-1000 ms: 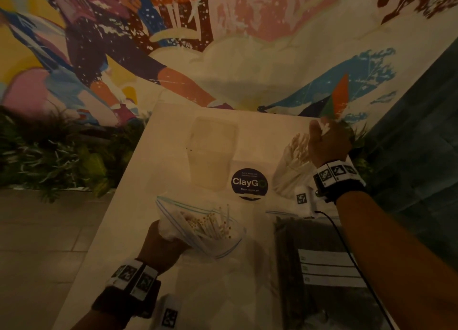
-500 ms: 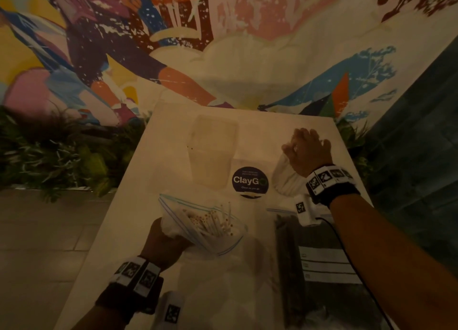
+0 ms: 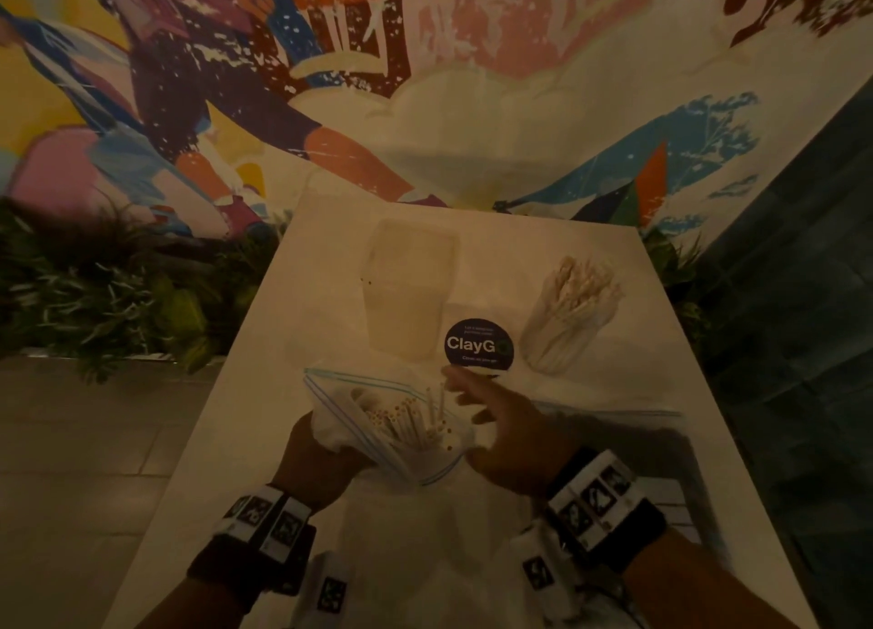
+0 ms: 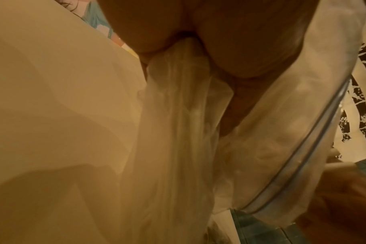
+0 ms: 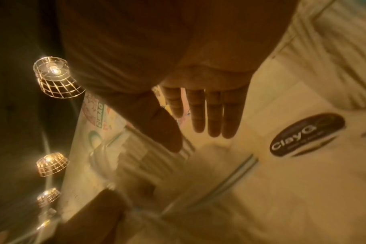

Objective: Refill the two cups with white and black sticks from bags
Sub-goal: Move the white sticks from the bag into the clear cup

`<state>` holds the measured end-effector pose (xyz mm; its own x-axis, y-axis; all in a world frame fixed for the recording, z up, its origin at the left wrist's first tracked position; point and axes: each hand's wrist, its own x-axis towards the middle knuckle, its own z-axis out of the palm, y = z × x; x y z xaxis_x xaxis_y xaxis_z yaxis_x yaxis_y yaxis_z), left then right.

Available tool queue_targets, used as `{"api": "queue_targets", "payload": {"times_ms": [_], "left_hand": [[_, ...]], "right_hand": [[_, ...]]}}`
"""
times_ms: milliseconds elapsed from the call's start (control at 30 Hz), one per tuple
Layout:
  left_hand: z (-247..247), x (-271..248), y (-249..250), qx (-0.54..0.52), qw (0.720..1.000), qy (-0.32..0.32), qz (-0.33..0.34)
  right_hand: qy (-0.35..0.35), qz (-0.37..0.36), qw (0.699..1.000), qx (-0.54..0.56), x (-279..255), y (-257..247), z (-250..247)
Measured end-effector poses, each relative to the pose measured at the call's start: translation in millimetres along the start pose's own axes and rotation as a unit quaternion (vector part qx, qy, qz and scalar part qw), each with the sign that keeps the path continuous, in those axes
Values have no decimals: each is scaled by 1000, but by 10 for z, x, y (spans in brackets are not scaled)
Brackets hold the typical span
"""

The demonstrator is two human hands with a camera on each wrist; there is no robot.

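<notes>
My left hand (image 3: 321, 453) grips a clear zip bag (image 3: 401, 439) from below, mouth tilted up, with several white sticks (image 3: 406, 420) standing in it. The left wrist view shows my fingers (image 4: 236, 49) bunched round the bag's plastic (image 4: 178, 132). My right hand (image 3: 477, 406) hovers open at the bag's mouth, its fingers (image 5: 213, 113) straight and holding nothing. Farther back on the right, a clear cup (image 3: 571, 316) is full of white sticks. At the centre back stands an empty clear cup (image 3: 411, 288). The second bag (image 3: 652, 444) lies flat under my right forearm, its contents unclear.
A round dark ClayGo sticker (image 3: 478, 345) sits on the white table (image 3: 264, 392) between the cups. Plants line the table's left side and far right corner, with a painted wall behind. Caged lamps (image 5: 52, 74) hang overhead.
My right hand left the cup of white sticks at the back right and came back to the bag's mouth, opening on the way. My left hand kept holding the bag.
</notes>
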<state>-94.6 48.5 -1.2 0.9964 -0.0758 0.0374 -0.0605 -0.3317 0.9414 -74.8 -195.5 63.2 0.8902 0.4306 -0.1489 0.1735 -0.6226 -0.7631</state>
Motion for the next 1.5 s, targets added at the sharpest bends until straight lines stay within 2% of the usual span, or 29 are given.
{"api": "queue_targets", "payload": {"times_ms": [67,167,267,567,667,800,1000,1233,1367,1500], "left_hand": [[6,5,3,14,1000,-8,12],[8,12,40,38,999,-20,33],[14,2,78,43,997,-47,36],[12,-48,40,33,999,-7,18],[27,-34,120,36,998,8,44],[31,-10,75,-24,999,19,17],[62,-21,161,-36,999,24,29],[94,-42,251,-63,997,32,40],[66,-63,212,-31,998,39,45],[71,-70,209,-55,997,36,39]], "right_hand": [[5,-27,1000,7,-4,-17,182],[87,-81,992,43,65,-55,412],[127,-91,986,59,106,-84,556],[141,-83,983,79,122,-111,585],[152,-80,981,94,123,-100,584],[161,-76,978,111,116,-124,536],[178,-103,978,44,153,-57,508],[213,-86,960,161,82,-192,510],[181,-42,975,121,99,-117,559],[212,-49,971,97,67,-79,531]]}}
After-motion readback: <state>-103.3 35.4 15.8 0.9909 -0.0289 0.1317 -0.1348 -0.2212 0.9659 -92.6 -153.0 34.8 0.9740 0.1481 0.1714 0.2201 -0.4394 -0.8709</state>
